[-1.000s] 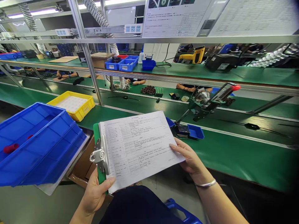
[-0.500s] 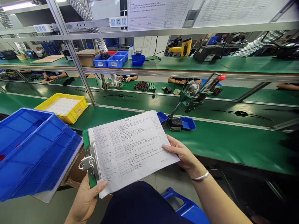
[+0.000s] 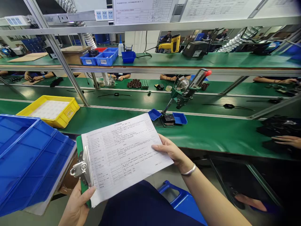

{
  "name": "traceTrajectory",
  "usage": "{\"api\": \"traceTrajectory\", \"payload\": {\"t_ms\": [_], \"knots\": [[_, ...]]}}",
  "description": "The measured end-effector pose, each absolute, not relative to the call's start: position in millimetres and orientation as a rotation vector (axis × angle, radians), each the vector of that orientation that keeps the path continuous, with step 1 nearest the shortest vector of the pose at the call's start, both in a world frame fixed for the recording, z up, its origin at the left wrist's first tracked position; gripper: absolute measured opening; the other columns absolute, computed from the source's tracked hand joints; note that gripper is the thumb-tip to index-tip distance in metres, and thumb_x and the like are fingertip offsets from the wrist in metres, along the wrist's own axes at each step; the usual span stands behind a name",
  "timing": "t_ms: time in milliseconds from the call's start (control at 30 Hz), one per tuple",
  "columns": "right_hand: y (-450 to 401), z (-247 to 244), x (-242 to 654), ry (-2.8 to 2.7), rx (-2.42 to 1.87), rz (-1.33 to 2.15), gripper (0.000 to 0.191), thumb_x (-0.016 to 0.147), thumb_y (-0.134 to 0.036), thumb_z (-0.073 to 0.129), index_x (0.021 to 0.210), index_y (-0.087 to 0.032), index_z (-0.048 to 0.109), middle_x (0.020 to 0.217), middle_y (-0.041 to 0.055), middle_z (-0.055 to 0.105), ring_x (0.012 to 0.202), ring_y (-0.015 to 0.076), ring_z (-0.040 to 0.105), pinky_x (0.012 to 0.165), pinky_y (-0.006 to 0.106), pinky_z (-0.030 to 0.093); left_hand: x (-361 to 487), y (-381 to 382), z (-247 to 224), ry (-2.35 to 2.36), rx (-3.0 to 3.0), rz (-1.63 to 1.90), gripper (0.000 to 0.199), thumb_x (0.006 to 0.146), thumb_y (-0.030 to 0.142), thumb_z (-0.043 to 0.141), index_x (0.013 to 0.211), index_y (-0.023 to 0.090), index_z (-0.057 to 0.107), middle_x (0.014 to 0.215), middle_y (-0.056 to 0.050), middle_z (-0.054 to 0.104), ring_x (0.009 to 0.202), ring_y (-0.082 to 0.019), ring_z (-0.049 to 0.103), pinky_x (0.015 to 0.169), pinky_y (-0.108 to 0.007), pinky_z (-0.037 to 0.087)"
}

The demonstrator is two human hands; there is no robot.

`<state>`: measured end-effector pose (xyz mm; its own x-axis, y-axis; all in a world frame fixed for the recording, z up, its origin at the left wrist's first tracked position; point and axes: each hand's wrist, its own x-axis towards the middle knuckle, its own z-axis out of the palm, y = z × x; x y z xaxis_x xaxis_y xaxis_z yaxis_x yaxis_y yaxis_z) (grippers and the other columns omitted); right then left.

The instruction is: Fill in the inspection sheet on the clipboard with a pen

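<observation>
A green clipboard (image 3: 79, 145) with a silver clip lies tilted across my lap, bearing printed white sheets (image 3: 127, 153). My left hand (image 3: 76, 201) grips its lower left corner, thumb on top beside the clip and fingers hidden underneath. At the right edge of the sheets, my right hand (image 3: 170, 150) pinches the paper, thumb above and the other fingers beneath; a silver bangle (image 3: 188, 170) is on that wrist. Beyond the clipboard, a hand-lever press (image 3: 185, 91) with a red knob stands on the green bench between two small blue trays (image 3: 180, 118).
Large blue crates (image 3: 30, 157) stand at the left, near a yellow bin (image 3: 50, 110) with white contents. A blue stool (image 3: 185, 204) is below. Another person's hand (image 3: 288, 141) rests by dark parts at the right. More people's hands show across the conveyor.
The view has turned to the right, so the bench things sit further left. Another person's hand and dark parts now show at the right edge. Both my hands keep their hold.
</observation>
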<state>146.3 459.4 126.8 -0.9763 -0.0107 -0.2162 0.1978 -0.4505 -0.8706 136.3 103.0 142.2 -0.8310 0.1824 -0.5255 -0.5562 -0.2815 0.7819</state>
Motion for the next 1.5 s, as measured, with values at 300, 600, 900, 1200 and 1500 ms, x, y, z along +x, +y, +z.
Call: {"api": "traceTrajectory", "payload": {"t_ms": [300,600,900,1200,1500], "knots": [[452.2,129.6,139.8,1.590,0.299,-2.558,0.055,0.073,-0.023,0.080,0.124,-0.024,0.059,0.122,0.0082,0.070,0.103,0.0272,0.069,0.086,0.040,0.056,128.3,126.9,153.3,1.549,-0.656,2.137,0.088,0.069,0.037,0.084,0.147,0.034,0.041,0.134,-0.005,0.064,0.129,-0.034,0.053,0.108,-0.046,0.048],[450.0,128.9,136.6,1.607,0.334,-2.561,0.056,0.073,-0.024,0.080,0.124,-0.025,0.059,0.125,0.0085,0.069,0.105,0.0277,0.068,0.087,0.041,0.056,125.1,131.8,151.8,1.635,-0.786,2.097,0.072,0.073,0.030,0.082,0.138,0.030,0.052,0.133,-0.006,0.064,0.129,-0.032,0.054,0.105,-0.048,0.051],[449.0,131.0,132.8,1.644,0.345,-2.518,0.059,0.075,-0.027,0.079,0.130,-0.025,0.056,0.123,0.0094,0.070,0.106,0.0300,0.068,0.089,0.044,0.057,125.3,136.7,146.6,1.681,-0.735,2.197,0.077,0.067,0.028,0.087,0.136,0.023,0.053,0.125,-0.009,0.069,0.120,-0.030,0.062,0.099,-0.042,0.057],[451.4,120.9,131.2,1.684,0.411,-2.462,0.058,0.075,-0.030,0.079,0.128,-0.025,0.056,0.125,0.0105,0.068,0.101,0.0300,0.070,0.087,0.044,0.059,125.7,137.7,147.5,1.753,-0.681,2.227,0.074,0.067,0.030,0.087,0.132,0.018,0.054,0.119,-0.011,0.071,0.111,-0.031,0.066,0.096,-0.047,0.057],[446.9,120.2,128.2,1.643,0.451,-2.451,0.060,0.074,-0.031,0.080,0.128,-0.024,0.055,0.125,0.0116,0.068,0.102,0.0319,0.070,0.085,0.046,0.059,125.4,133.5,144.5,1.782,-0.659,2.219,0.071,0.067,0.032,0.087,0.129,0.017,0.056,0.122,-0.011,0.070,0.116,-0.031,0.064,0.102,-0.047,0.053]]}}
